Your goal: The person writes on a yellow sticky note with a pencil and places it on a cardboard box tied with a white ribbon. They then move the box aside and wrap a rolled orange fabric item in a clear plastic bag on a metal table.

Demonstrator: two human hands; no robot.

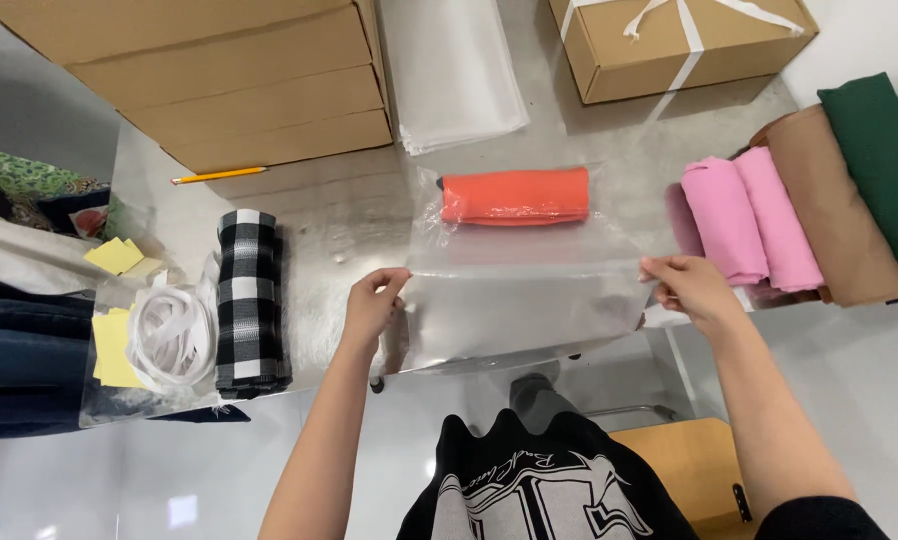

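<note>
Both hands pinch a clear plastic bag (pixel 529 290) flat on the steel table (pixel 359 215), left hand (pixel 374 305) clamped on its left edge, right hand (pixel 691 288) on its right edge, well apart. Beyond the hands, inside the bag's far end, lies an orange cloth roll (pixel 516 195). Pink cloth rolls (pixel 749 220) sit just beyond the right hand; a checked cloth roll (pixel 251 300) lies left of the left hand.
</note>
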